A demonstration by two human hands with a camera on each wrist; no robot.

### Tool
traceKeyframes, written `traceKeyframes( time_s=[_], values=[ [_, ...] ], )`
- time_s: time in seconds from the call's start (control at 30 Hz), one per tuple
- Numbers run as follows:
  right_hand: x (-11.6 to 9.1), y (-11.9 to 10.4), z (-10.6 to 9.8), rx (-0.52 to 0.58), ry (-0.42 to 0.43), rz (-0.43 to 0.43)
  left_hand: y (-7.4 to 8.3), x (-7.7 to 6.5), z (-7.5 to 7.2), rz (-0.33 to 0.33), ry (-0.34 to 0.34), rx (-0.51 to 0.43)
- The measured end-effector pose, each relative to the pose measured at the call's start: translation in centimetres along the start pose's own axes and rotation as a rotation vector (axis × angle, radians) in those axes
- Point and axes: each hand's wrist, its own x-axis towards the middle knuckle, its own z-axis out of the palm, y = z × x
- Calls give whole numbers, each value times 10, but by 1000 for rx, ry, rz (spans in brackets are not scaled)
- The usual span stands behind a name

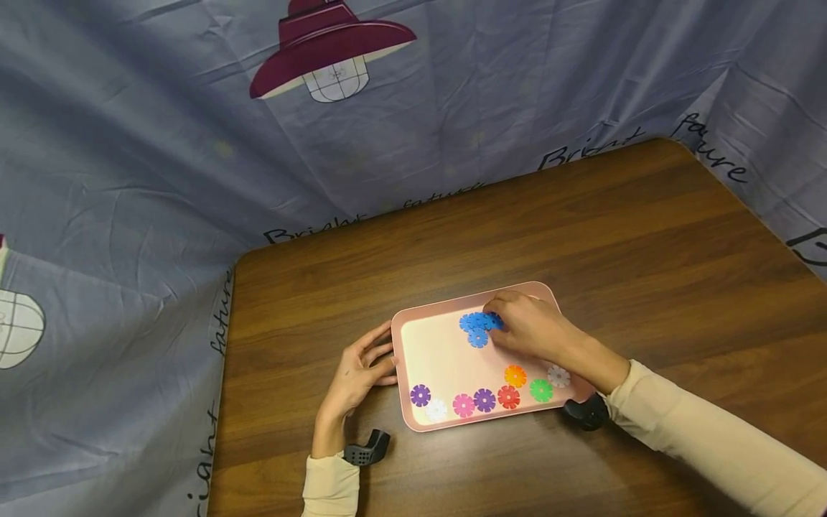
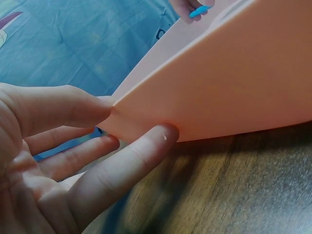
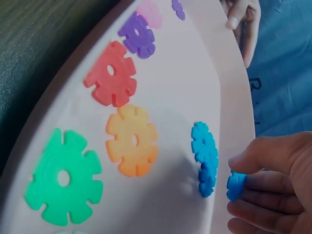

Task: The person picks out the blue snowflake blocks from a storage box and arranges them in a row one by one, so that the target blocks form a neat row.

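Blue notched plastic snowflake discs [image 1: 478,338] lie grouped near the far side of a shallow pink tray [image 1: 433,359]. Over that group, my right hand [image 1: 533,327] pinches one blue disc [image 3: 236,186] between thumb and fingers, beside other blue discs [image 3: 206,156] in the right wrist view. My left hand [image 1: 352,375] is at the tray's left end. Its fairly straight fingers and thumb touch the outer wall [image 2: 214,92] near a corner, as the left wrist view shows. How many blue discs sit under the right hand is hidden.
Along the tray's near side lie purple [image 1: 484,400], pink [image 1: 463,406], white [image 1: 436,410], red [image 1: 508,397], orange [image 1: 515,375] and green [image 1: 541,390] discs. The tray stands on a brown wooden table [image 1: 310,301]. A printed grey-blue cloth [image 1: 452,108] hangs behind.
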Motion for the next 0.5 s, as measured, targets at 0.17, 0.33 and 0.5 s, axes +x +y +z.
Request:
traceKeyframes(
  time_s=[0.17, 0.33, 0.5],
  values=[
    [-2, -3, -4, 5, -7, 13, -1, 0, 1, 2, 2, 11],
    [-6, -3, -9, 24, 6, 18, -2, 0, 1, 1, 4, 15],
    [-8, 0, -13, 11, 35, 2, -1, 0, 1, 3, 0, 22]
  ],
)
